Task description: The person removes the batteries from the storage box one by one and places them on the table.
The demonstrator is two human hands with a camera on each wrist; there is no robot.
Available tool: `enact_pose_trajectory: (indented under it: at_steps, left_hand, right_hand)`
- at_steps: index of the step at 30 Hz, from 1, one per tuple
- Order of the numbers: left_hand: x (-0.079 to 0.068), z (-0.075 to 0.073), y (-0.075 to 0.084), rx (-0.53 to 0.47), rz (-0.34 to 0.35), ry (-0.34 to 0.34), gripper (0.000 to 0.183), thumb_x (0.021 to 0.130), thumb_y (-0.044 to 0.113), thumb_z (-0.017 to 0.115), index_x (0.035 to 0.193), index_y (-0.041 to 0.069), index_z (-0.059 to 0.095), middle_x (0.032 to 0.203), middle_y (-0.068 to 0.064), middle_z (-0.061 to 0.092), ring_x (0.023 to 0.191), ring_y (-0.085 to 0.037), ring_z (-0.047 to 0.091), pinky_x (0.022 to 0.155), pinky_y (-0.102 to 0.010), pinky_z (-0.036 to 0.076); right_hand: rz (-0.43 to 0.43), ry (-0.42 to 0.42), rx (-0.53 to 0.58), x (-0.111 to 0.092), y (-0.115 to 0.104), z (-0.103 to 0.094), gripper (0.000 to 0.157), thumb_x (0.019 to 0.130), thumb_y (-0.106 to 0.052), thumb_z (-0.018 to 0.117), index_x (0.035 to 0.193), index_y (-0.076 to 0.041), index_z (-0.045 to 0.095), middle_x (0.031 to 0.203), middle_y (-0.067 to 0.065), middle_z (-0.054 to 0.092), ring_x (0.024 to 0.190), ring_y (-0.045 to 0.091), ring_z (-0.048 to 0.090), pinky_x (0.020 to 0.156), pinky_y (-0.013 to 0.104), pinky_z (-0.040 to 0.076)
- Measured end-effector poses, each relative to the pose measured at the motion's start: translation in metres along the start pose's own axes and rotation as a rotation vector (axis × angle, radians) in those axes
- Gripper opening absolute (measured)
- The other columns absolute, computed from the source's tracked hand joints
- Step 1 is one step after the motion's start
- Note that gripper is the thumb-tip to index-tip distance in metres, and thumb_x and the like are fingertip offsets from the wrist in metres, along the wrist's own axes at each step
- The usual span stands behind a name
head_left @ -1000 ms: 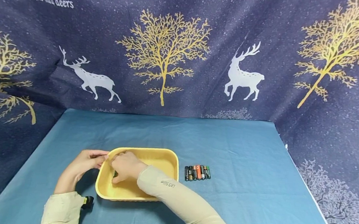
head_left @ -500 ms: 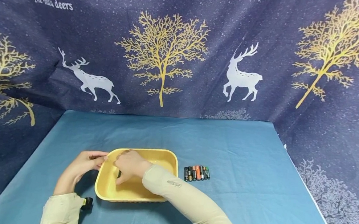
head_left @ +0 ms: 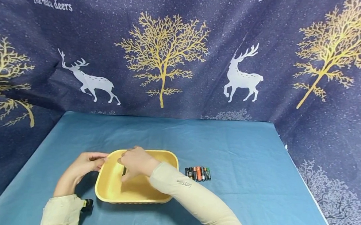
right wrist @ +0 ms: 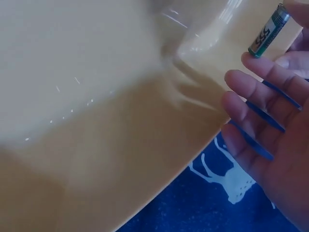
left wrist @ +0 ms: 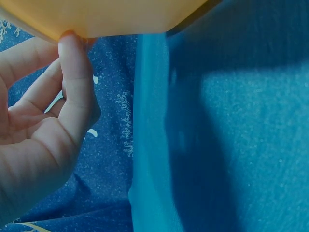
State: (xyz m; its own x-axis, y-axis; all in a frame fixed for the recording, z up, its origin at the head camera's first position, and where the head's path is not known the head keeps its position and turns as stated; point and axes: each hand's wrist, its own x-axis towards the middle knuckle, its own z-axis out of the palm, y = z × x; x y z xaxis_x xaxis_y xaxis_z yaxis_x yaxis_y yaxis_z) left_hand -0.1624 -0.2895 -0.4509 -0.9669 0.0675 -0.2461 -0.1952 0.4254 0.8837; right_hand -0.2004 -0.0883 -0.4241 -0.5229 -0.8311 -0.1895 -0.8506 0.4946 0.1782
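Note:
My left hand (head_left: 83, 166) pinches the left rim of a yellow plastic basin (head_left: 106, 187) between thumb and fingers; its left wrist view shows the thumb (left wrist: 75, 63) on the rim. Inside the basin's upper part is my right hand (head_left: 137, 162). Between its thumb and index finger it pinches a small green battery (right wrist: 268, 33) with "555" on its label. In the right wrist view its other fingers (right wrist: 246, 106) stay extended. Most of the basin floor shows, and no other battery can be seen there; part of it is hidden by the right hand and forearm.
Right of the basin, several batteries (head_left: 198, 173) lie side by side in a row on the blue cloth (head_left: 240, 206). A dark curtain (head_left: 186, 54) with deer and trees hangs behind. A black device (head_left: 87, 204) sits at the left wrist.
My right hand has moved right and up within the basin, away from its left end, keeping the battery pinched. The left hand stays on the rim, and the row of batteries is unchanged.

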Motion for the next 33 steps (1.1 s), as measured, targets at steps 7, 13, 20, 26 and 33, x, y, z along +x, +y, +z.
enact_pose_trajectory:
  at_steps: [7,13,20,26,33]
  left_hand:
    - [0.001,-0.001,0.000,0.002,-0.025,-0.001,0.041,0.096,0.013,0.059,0.126,-0.015,0.054,0.107,-0.017,0.068,0.079,-0.016,0.066,0.071,-0.035,0.057]
    - [0.000,-0.001,0.001,0.005,-0.020,0.000,0.042,0.096,0.014,0.059,0.126,-0.015,0.054,0.108,-0.019,0.068,0.079,-0.015,0.066,0.071,-0.034,0.057]
    - [-0.001,-0.001,0.002,0.010,-0.023,0.001,0.042,0.096,0.013,0.059,0.126,-0.015,0.053,0.108,-0.019,0.068,0.078,-0.015,0.066,0.070,-0.034,0.057]
    - [0.000,-0.002,0.000,0.020,-0.020,-0.001,0.042,0.096,0.013,0.059,0.127,-0.015,0.053,0.109,-0.020,0.067,0.078,-0.015,0.066,0.071,-0.034,0.057]
    - [0.001,-0.001,0.000,0.024,-0.010,-0.002,0.041,0.096,0.013,0.059,0.126,-0.015,0.054,0.109,-0.020,0.067,0.079,-0.015,0.065,0.071,-0.034,0.057]
  right_hand:
    - [-0.007,0.031,-0.022,-0.012,0.006,-0.004,0.051,0.077,-0.063,0.064,0.115,-0.029,0.067,0.094,-0.015,0.063,0.086,0.007,0.056,0.082,0.029,0.044]
    - [0.002,0.048,0.000,-0.023,0.015,-0.011,0.054,0.079,-0.062,0.064,0.119,-0.026,0.067,0.100,-0.013,0.064,0.088,0.010,0.057,0.084,0.030,0.045]
    - [0.020,0.078,0.034,-0.036,0.026,-0.017,0.057,0.078,-0.061,0.066,0.121,-0.024,0.067,0.111,-0.010,0.065,0.102,0.013,0.057,0.094,0.036,0.043]
    - [0.024,0.125,0.034,-0.047,0.033,-0.019,0.051,0.077,-0.060,0.066,0.113,-0.023,0.069,0.102,-0.011,0.064,0.096,0.012,0.057,0.086,0.032,0.044]
    - [0.029,0.146,0.043,-0.059,0.043,-0.017,0.054,0.078,-0.059,0.065,0.117,-0.022,0.068,0.107,-0.009,0.064,0.102,0.014,0.058,0.095,0.037,0.044]
